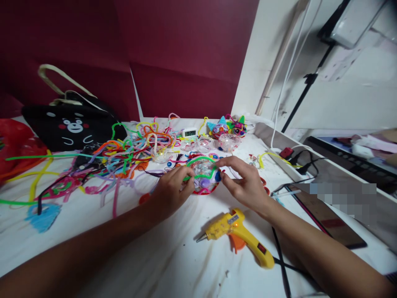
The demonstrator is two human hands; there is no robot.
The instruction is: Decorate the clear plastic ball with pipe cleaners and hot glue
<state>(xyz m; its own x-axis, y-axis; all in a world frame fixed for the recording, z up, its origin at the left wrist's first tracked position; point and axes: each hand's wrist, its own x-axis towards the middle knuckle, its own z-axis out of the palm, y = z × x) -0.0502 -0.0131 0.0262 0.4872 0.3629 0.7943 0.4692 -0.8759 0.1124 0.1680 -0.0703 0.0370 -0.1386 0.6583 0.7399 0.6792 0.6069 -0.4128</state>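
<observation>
A clear glittery ball (203, 174) wrapped with a green pipe cleaner sits between my two hands near the table's middle. My left hand (170, 192) pinches its left side where the green pipe cleaner runs. My right hand (245, 182) holds its right side, fingers curled by a small blue piece. A red rim shows under the ball.
A yellow glue gun (237, 234) lies close in front with its black cord. A heap of coloured pipe cleaners (124, 159) spreads to the left. Behind stand a black bear bag (72, 126), a small clock (189, 132), more clear balls (229, 141) and decorated figures (228, 126). Cables lie at right.
</observation>
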